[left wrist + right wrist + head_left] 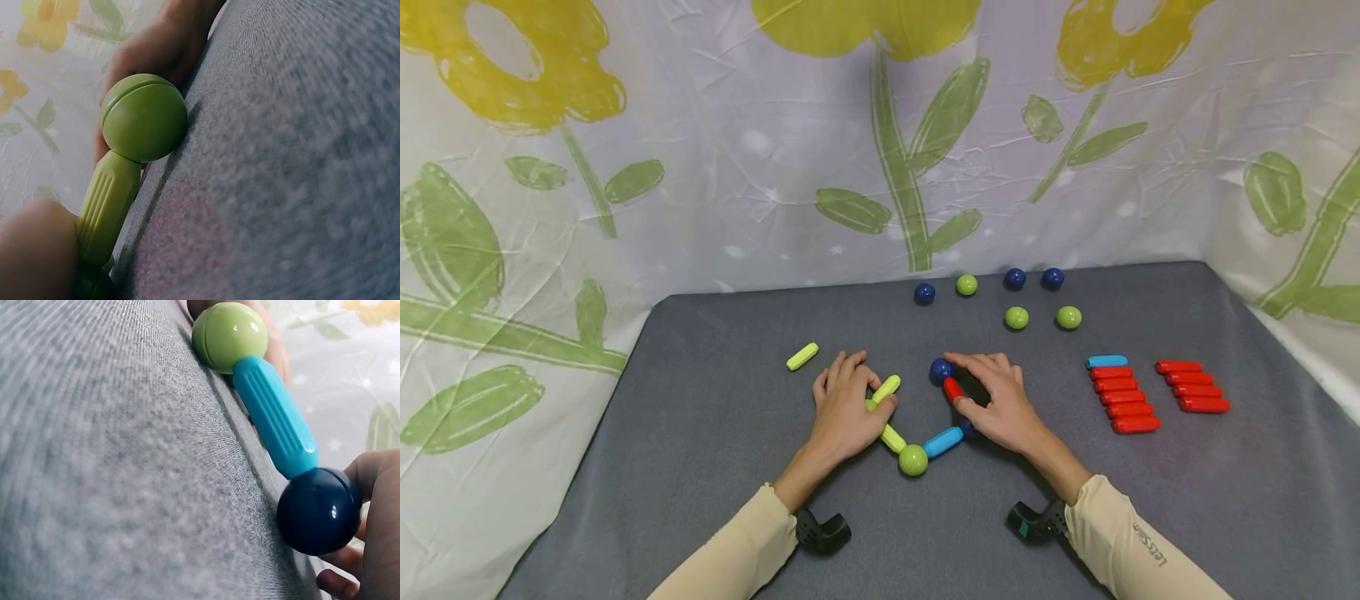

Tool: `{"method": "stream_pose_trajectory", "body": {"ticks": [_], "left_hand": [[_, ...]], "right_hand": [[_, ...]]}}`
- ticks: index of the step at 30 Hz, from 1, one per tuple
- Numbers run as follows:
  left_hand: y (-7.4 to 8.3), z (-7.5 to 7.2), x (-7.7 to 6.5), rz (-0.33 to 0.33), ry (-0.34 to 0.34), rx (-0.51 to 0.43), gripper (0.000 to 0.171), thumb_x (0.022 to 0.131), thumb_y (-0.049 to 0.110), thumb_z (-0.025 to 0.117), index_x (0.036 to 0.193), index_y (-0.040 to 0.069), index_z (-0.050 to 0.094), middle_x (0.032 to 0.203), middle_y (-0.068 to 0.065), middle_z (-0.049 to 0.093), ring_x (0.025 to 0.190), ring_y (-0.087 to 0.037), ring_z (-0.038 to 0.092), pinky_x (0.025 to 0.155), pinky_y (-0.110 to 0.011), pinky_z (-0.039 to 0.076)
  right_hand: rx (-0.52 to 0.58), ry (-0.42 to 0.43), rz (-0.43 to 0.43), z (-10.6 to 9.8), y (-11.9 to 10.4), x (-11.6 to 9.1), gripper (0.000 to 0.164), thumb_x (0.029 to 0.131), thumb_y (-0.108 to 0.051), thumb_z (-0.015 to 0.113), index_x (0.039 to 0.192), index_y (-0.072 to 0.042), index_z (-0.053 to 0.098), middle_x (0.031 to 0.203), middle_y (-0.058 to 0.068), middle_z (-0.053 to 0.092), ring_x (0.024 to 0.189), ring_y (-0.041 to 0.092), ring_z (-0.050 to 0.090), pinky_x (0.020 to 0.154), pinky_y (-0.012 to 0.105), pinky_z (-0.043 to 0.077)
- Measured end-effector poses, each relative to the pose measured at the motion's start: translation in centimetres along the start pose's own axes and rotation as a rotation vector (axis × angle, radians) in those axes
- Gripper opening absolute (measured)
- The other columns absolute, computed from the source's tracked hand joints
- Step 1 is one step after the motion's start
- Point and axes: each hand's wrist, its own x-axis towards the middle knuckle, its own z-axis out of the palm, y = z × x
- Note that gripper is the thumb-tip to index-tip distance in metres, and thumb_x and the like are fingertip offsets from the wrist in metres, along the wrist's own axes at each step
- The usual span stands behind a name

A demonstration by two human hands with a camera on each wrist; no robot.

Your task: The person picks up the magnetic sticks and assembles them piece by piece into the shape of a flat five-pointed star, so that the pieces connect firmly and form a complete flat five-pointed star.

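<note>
A chain of rods and balls lies on the grey table, with a green ball (913, 460) at its near corner. My left hand (850, 410) grips a partly hidden green ball (871, 406) between two yellow-green rods, the upper rod (887, 388) and lower rod (892, 439). My right hand (1002, 404) holds a red rod (952, 389), thumb near its lower end and index finger by the dark blue ball (942, 371) at its top. A light blue rod (275, 417) joins the near green ball to another dark blue ball (320, 511), partly covered by the right hand in the head view.
A loose yellow-green rod (802, 357) lies beyond the left hand. Toward the back are several balls, dark blue (925, 293) and green (1017, 317). At right, red rods (1126, 409) lie in two columns, one topped by a light blue rod (1107, 361). A flowered cloth (737, 167) hangs behind.
</note>
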Motion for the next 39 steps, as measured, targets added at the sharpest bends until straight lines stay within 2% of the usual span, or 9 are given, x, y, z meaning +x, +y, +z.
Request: {"method": "stream_pose_trajectory", "body": {"ticks": [10,32,35,39], "left_hand": [[-0.21,-0.28,0.20,-0.014,0.013,-0.029,0.023,0.090,0.036,0.070,0.093,0.014,0.064,0.153,-0.016,0.049,0.153,-0.042,0.027,0.117,-0.065,0.014],[-0.24,-0.20,0.25,-0.001,0.012,-0.014,0.021,0.089,0.035,0.071,0.094,0.016,0.063,0.153,-0.017,0.049,0.153,-0.041,0.026,0.116,-0.064,0.013],[-0.25,-0.20,0.23,-0.002,0.014,-0.016,0.021,0.089,0.034,0.072,0.093,0.016,0.063,0.152,-0.017,0.049,0.153,-0.041,0.026,0.116,-0.063,0.013],[-0.21,-0.23,0.17,-0.008,0.017,-0.033,0.021,0.089,0.034,0.072,0.093,0.016,0.064,0.152,-0.016,0.050,0.153,-0.040,0.026,0.116,-0.063,0.012]], "right_hand": [[0.046,0.032,-0.019,0.13,0.31,-0.05,0.037,0.089,-0.022,0.074,0.125,-0.016,0.069,0.120,0.002,0.072,0.109,0.023,0.051,0.089,0.041,0.027],[0.056,0.061,-0.026,0.10,0.34,-0.06,0.035,0.087,-0.020,0.077,0.122,-0.017,0.071,0.115,0.002,0.072,0.108,0.023,0.052,0.089,0.041,0.027],[0.080,0.124,0.004,0.21,0.37,0.07,0.033,0.086,-0.017,0.077,0.119,-0.013,0.072,0.115,0.005,0.071,0.106,0.025,0.052,0.088,0.040,0.027],[0.139,0.355,0.142,0.31,0.56,0.51,0.026,0.086,-0.010,0.075,0.111,-0.005,0.072,0.110,0.013,0.065,0.100,0.030,0.052,0.088,0.038,0.032]]}}
